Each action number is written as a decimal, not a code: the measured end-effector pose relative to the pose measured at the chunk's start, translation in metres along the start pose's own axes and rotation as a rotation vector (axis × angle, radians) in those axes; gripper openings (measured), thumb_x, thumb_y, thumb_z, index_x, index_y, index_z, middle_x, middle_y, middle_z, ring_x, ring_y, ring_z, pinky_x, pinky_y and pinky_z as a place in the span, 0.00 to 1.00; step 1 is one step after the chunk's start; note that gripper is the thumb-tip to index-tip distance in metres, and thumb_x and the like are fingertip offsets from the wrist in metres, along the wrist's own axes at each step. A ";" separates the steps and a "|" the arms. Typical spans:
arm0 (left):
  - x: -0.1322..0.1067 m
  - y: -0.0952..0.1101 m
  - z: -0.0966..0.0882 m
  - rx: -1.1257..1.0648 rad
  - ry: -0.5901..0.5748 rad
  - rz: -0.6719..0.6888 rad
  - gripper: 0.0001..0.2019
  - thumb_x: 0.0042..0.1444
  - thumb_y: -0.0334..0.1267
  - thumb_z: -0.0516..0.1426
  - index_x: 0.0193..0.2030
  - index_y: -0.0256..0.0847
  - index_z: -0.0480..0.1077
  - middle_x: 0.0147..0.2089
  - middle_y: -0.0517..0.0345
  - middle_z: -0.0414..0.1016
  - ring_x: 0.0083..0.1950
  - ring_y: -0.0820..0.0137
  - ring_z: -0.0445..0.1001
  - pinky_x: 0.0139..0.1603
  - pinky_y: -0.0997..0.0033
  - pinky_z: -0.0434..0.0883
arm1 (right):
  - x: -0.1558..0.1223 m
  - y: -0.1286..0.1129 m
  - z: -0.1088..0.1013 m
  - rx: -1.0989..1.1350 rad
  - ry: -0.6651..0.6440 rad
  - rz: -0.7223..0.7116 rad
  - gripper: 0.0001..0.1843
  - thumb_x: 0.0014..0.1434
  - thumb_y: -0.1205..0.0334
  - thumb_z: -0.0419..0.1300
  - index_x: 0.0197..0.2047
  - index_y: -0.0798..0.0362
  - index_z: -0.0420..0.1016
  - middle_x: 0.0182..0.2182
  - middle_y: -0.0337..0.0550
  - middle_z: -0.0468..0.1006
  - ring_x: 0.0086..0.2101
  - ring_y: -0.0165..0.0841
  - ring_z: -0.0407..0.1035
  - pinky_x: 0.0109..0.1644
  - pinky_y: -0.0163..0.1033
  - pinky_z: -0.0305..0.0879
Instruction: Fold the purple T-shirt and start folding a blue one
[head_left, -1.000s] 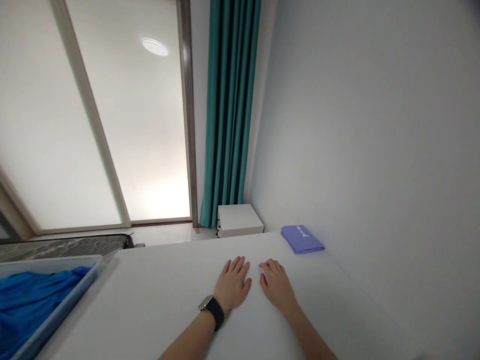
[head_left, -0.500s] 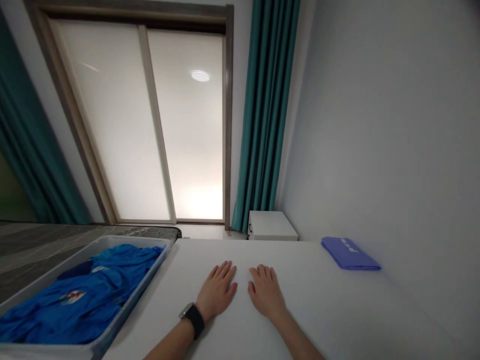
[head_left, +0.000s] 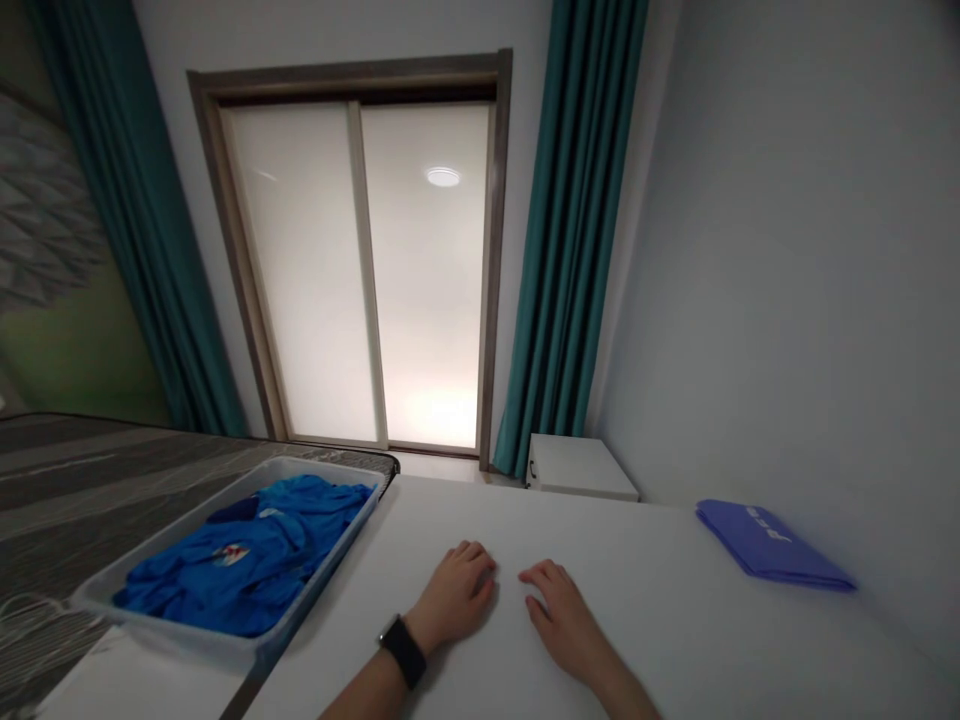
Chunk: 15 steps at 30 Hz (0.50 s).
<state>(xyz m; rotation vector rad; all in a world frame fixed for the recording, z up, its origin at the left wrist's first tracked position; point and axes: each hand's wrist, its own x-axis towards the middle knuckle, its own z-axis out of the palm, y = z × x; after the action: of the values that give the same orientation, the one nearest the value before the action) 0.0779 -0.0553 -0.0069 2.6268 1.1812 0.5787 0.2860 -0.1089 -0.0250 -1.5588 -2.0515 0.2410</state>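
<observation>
Both of my hands rest on a white table (head_left: 660, 640) in front of me. My left hand (head_left: 454, 595), with a black watch on its wrist, lies palm down with fingers a little curled and holds nothing. A hand's width to its right, my right hand (head_left: 561, 618) lies flat with fingers stretched out, also empty. At the table's left edge stands a clear plastic tray (head_left: 311, 605) with crumpled blue clothes (head_left: 247, 565) in it. A folded purple cloth (head_left: 772, 547) lies at the far right of the table, against the wall.
A bed with a grey patterned cover (head_left: 67, 480) lies left of the tray. Beyond the table are a frosted sliding door (head_left: 367, 280), teal curtains (head_left: 577, 250) on both sides and a small white cabinet (head_left: 581, 467). A white wall (head_left: 810, 250) runs along the right.
The view has swung left, bringing the whole tray of blue clothes and the left curtain into sight. My hands stayed on the table; the left fingers have curled slightly.
</observation>
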 end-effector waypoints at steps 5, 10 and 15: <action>-0.002 0.006 -0.003 0.075 -0.020 -0.012 0.05 0.60 0.33 0.54 0.40 0.41 0.71 0.45 0.54 0.72 0.49 0.63 0.68 0.52 0.63 0.65 | -0.003 -0.005 0.006 0.044 -0.005 -0.026 0.18 0.59 0.70 0.50 0.48 0.50 0.74 0.45 0.46 0.74 0.49 0.37 0.67 0.57 0.42 0.61; -0.006 0.017 -0.007 0.123 -0.037 -0.039 0.06 0.61 0.33 0.53 0.37 0.40 0.71 0.40 0.53 0.74 0.45 0.64 0.70 0.48 0.65 0.68 | -0.005 -0.007 0.020 0.022 -0.001 -0.076 0.18 0.60 0.69 0.50 0.48 0.47 0.75 0.45 0.46 0.74 0.49 0.38 0.68 0.57 0.45 0.63; -0.026 0.020 -0.014 0.131 -0.018 -0.078 0.06 0.61 0.35 0.53 0.35 0.40 0.71 0.38 0.53 0.76 0.42 0.65 0.72 0.43 0.67 0.69 | -0.005 -0.009 0.037 0.038 0.002 -0.120 0.17 0.61 0.66 0.51 0.49 0.46 0.75 0.46 0.47 0.74 0.49 0.40 0.68 0.57 0.48 0.63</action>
<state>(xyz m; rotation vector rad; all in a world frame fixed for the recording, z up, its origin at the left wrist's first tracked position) 0.0697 -0.0877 0.0052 2.6718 1.3519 0.4784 0.2601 -0.1093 -0.0533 -1.4071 -2.1180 0.2313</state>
